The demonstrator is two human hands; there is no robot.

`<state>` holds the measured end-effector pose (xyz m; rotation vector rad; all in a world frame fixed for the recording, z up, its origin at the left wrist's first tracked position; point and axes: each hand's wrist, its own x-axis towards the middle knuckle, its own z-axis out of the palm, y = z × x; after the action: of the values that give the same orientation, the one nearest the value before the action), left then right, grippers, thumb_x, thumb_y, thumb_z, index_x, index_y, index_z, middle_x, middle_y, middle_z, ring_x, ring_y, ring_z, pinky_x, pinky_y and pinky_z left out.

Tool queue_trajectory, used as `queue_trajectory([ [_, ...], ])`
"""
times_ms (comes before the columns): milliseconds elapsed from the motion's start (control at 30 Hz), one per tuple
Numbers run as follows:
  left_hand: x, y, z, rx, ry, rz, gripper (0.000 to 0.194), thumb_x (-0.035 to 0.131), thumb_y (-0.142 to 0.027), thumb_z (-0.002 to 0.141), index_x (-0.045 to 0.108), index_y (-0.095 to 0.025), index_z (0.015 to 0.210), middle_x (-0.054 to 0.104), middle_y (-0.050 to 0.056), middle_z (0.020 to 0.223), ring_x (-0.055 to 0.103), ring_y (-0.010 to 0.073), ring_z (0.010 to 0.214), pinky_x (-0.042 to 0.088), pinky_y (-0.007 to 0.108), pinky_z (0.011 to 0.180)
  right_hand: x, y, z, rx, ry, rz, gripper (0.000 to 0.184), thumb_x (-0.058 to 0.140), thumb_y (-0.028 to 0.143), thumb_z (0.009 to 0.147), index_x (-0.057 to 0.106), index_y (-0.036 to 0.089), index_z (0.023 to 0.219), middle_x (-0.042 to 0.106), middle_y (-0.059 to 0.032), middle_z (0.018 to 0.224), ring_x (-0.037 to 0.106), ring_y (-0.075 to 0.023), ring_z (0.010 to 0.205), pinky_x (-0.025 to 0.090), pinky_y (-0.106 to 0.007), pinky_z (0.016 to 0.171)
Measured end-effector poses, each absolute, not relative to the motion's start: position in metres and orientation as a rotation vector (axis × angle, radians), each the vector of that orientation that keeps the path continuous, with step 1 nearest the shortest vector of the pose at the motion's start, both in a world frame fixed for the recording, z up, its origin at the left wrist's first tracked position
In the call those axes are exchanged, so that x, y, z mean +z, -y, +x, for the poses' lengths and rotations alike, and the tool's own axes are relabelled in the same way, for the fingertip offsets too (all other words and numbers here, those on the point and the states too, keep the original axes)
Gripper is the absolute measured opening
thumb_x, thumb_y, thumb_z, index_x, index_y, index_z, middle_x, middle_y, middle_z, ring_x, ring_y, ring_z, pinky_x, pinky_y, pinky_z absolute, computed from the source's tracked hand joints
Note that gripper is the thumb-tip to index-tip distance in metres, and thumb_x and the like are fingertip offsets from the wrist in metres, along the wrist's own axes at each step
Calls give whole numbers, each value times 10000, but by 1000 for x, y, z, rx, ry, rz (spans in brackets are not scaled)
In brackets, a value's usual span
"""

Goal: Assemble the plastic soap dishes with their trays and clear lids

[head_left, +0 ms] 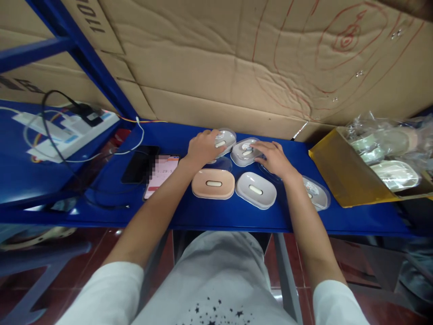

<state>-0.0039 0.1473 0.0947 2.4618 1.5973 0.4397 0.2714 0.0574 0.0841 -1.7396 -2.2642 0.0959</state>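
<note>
Several soap dishes, rounded oblong boxes with a pale bar in the middle, lie on the blue table [189,214]. My left hand [204,146] grips the left side of a soap dish with a clear lid [228,136], its fingers curled over the edge. My right hand [273,157] has thumb and fingertips against the right side of a grey lidded soap dish [241,155] bearing a round label. Nearer me are a peach soap dish [213,189] and a pale lilac soap dish [265,193]. Clear lids lie partly hidden below both hands.
Another lidded dish [320,195] sits beside my right forearm. At right stands a cardboard box [333,167] with plastic-wrapped dishes. A lit phone [162,174], a dark phone [135,164], cables and a power strip [77,131] are at left. Cardboard [209,58] walls the back.
</note>
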Motion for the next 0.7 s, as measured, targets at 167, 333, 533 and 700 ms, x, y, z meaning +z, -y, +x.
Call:
queue_trajectory([
  [167,90,-153,-14,649,-1595,2388,489,606,-489,1029,643,-214,1432,717,137,1425,676,364,1300,525,460,1080,81,-46,277,-86,2123,-1749,383,493,398,1109,723,263,1384,747,-140,1411,644,-365,1341,394,-626,1177],
  [333,85,-158,-16,601,-1611,2413,470,607,-346,1017,655,-178,1453,617,198,1539,563,391,1437,466,515,1156,75,-48,275,-31,2186,-1727,592,629,530,1051,567,277,1582,544,-143,1674,473,-399,1555,329,-650,1239],
  [533,94,-147,-4,571,-1511,2604,349,604,-370,1062,732,-185,1329,657,156,1423,572,365,1374,407,504,1166,73,-50,269,-16,2127,-1744,592,567,586,1075,574,293,1588,626,-142,1584,566,-378,1452,460,-570,1145],
  [700,84,-145,2,413,-1510,2619,369,704,-394,1003,771,-154,1274,692,194,1378,575,415,1364,411,544,1140,73,-53,271,-127,1864,-1863,511,504,475,1094,630,230,1525,669,-168,1519,594,-401,1390,470,-603,1120],
])
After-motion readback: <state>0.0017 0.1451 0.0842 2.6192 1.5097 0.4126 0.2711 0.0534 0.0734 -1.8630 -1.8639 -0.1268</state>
